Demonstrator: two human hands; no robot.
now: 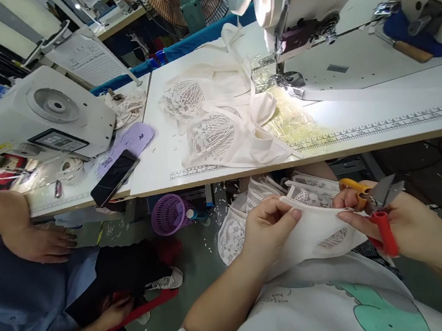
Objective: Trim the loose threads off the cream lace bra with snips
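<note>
Lace garment (pixel 315 226), soft and limp, was pinched along its hem by left hand (pixel 268 227) and scissors-clutching right hand (pixel 393 220).

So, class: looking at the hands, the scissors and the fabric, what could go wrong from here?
1. The scissors in the right hand lie open beside the left hand pinching the fabric; a finger might get nicked.
2. The blades sit close to the lace, so a stray snip could cut it.
3. The phone overhangs the table edge and may fall.
</note>
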